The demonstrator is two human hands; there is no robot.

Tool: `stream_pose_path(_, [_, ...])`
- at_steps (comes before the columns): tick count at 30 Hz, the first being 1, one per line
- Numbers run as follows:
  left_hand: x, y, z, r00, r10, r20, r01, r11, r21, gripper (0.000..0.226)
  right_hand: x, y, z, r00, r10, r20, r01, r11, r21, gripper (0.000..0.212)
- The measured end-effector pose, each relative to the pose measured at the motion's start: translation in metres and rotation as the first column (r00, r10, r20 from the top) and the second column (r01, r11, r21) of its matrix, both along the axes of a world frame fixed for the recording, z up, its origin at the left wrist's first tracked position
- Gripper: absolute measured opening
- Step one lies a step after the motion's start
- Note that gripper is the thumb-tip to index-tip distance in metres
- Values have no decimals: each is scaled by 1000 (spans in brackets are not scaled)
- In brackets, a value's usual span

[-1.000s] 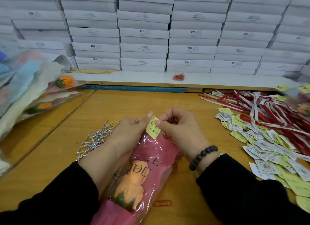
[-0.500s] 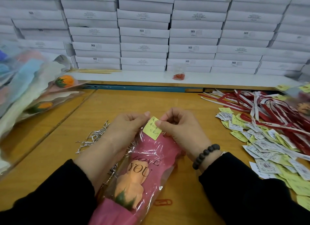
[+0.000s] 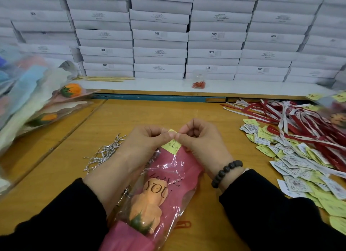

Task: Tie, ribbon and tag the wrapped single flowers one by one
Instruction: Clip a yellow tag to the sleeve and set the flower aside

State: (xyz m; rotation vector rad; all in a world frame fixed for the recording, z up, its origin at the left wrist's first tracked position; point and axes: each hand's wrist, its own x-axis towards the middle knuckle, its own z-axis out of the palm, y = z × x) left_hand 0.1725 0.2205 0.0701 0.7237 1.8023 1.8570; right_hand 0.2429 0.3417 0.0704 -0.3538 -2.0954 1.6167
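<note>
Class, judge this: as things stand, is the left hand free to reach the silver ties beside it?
Probably not yet. The ties lie bare just beside the left hand, but it is pinching the yellow tag with the right hand.

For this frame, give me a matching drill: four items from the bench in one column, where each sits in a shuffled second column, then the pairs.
Things:
1. silver twist ties
2. red and white ribbons
3. yellow tag
4. bag of red paper clips

Places:
A. on the white shelf below the stacked boxes
B. pinched between both hands, at the top of the pink wrapped flower
C. on the table beside the left hand
D. heaped at the table's far right, beyond the right hand

Pairs: 1-C, 2-D, 3-B, 4-A
</note>
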Motion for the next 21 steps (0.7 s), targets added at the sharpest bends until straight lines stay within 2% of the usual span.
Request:
stream_pose_path(5, [0,0,1,999,38,22,-38,999,-2,24,1,0,1,1000,-6,7,6,1000,5,18])
stream_pose_path(8, [-2,0,0,998,61,28,-61,998,-21,7,2,2,4,998,37,50,-35,999,-25,11])
stream_pose_path(9, [-4,0,-1,997,75,34,-75,997,-27,8,2,6,6,998,27,60,-26,999,-23,9])
stream_pose_path(11, [-8,-1,-3,993,108,45,-106,994,-37,14,3,20,12,997,-59,57,56,997,57,9])
stream_pose_path(13, [-10,-2,-5,989,145,34,-143,988,-55,15,9,40,16,986,-137,92,111,964,243,15])
stream_pose_path(15, [-10,-3,-6,986,166,29,-164,985,-62,15,18,57,18,959,-114,261,7,927,376,15])
stream_pose_path(18, [-10,-3,-8,988,151,36,-149,987,-62,16,26,70,17,841,-3,541,-210,920,332,15])
stream_pose_path(21, [-8,-2,-8,989,140,40,-137,988,-70,18,25,75,16,768,25,640,-316,884,345,19])
